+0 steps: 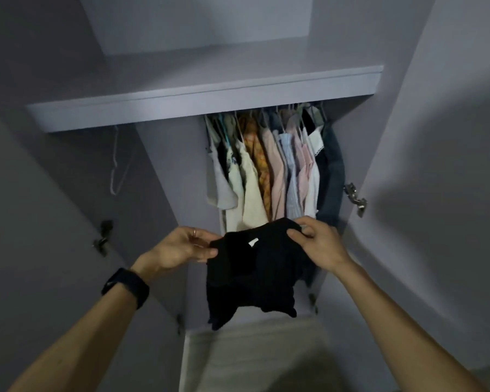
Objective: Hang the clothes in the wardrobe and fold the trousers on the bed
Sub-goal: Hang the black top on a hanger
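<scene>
A black garment [252, 275] with a small white label hangs bunched in front of the open wardrobe [204, 91]. My left hand [181, 247] pinches its top left edge. My right hand [317, 241] grips its top right edge. Both hands hold it at the same height, just below a row of hanging clothes [272, 165] in pale, orange, pink and denim colours. Whether a hanger is inside the black garment cannot be seen.
An empty white wire hanger [116, 162] hangs in the left part of the wardrobe under the shelf. Both doors stand open, with metal hinges on the left door [104, 236] and right door [355, 198]. Pale floor [252, 360] shows below.
</scene>
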Tool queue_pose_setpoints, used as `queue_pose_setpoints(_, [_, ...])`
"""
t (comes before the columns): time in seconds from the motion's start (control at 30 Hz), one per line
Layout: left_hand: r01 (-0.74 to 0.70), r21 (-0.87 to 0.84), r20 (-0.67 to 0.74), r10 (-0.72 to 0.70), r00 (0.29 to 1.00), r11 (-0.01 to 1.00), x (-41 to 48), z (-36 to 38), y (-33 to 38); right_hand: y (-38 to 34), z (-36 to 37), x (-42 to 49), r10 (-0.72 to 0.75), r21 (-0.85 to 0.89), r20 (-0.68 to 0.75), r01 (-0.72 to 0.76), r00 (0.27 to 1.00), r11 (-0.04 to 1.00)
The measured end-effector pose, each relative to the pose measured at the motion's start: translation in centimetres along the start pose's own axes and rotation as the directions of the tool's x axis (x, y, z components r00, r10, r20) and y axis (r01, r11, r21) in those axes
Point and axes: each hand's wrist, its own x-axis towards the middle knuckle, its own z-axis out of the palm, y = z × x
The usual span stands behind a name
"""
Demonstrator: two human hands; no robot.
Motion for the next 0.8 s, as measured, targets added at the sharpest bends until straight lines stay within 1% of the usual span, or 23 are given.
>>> queue_pose_setpoints(0.03, [0.004, 0.154, -0.088, 0.009, 0.996, 0.988, -0.4, -0.2, -0.5, -0.6, 0.4, 0.3, -0.03, 0.007, 0.03, 0.03, 0.999, 1.0])
queue_pose_setpoints(0.07, [0.04, 0.294, -0.212, 0.024, 0.977, 0.955, -1.2, -0.6, -1.2, -1.5, 1.1, 0.7, -0.068, 0.016, 0.079, 0.067, 0.995, 0.998])
queue_pose_setpoints(0.1, [0.07, 0.379, -0.311, 0.056, 0.949, 0.923, -1.7, -0.8, -1.6, -2.2, 1.6, 1.0, -0.097, 0.02, 0.116, 0.095, 0.988, 0.995])
queue_pose_setpoints(0.13, [0.085, 0.411, -0.393, 0.092, 0.915, 0.908, -2.2, -0.8, -1.8, -2.8, 2.1, 1.2, -0.109, 0.02, 0.149, 0.107, 0.983, 0.994])
queue_pose_setpoints(0.2, [0.081, 0.373, -0.532, 0.142, 0.835, 0.924, -3.5, -1.1, -2.1, -4.6, 3.7, 1.7, -0.154, -0.005, 0.213, 0.159, 0.965, 0.987])
queue_pose_setpoints(0.27, [0.006, 0.298, -0.601, 0.183, 0.778, 0.955, -3.6, -1.1, -2.0, -6.1, 4.8, 1.8, -0.199, -0.03, 0.279, 0.215, 0.939, 0.976])
queue_pose_setpoints(0.3, [-0.043, 0.267, -0.614, 0.204, 0.763, 0.963, -3.9, -1.3, -2.0, -7.4, 5.6, 1.8, -0.238, -0.036, 0.323, 0.263, 0.916, 0.964])
queue_pose_setpoints(0.4, [-0.197, 0.212, -0.587, 0.286, 0.757, 0.957, -4.0, -0.9, -1.2, -10.5, 7.2, 2.2, -0.318, -0.007, 0.414, 0.352, 0.853, 0.936])
queue_pose_setpoints(0.43, [-0.237, 0.212, -0.579, 0.317, 0.751, 0.948, -4.1, -1.0, -1.1, -11.7, 7.8, 2.5, -0.334, 0.004, 0.428, 0.368, 0.84, 0.93])
queue_pose_setpoints(0.5, [-0.271, 0.211, -0.548, 0.344, 0.763, 0.939, -4.5, -1.3, -0.7, -13.6, 8.6, 2.8, -0.341, 0.032, 0.427, 0.363, 0.837, 0.931])
queue_pose_setpoints(0.6, [-0.272, 0.105, -0.523, 0.285, 0.803, 0.957, -5.7, -3.0, -0.6, -15.7, 9.9, 3.6, -0.355, 0.126, 0.389, 0.332, 0.85, 0.935])
queue_pose_setpoints(0.63, [-0.26, 0.111, -0.505, 0.28, 0.816, 0.959, -5.9, -3.2, -0.6, -15.7, 10.1, 3.9, -0.348, 0.143, 0.37, 0.317, 0.862, 0.938])
queue_pose_setpoints(0.67, [-0.232, 0.158, -0.503, 0.28, 0.817, 0.96, -6.2, -3.4, -0.5, -15.7, 10.4, 4.1, -0.34, 0.147, 0.356, 0.307, 0.871, 0.94])
queue_pose_setpoints(0.73, [-0.154, 0.299, -0.544, 0.3, 0.783, 0.942, -6.7, -4.1, -0.7, -16.3, 11.4, 4.2, -0.338, 0.138, 0.365, 0.308, 0.868, 0.941])
queue_pose_setpoints(0.8, [-0.075, 0.442, -0.576, 0.347, 0.74, 0.894, -7.1, -4.7, -0.7, -16.9, 12.1, 4.4, -0.352, 0.131, 0.385, 0.327, 0.853, 0.936])
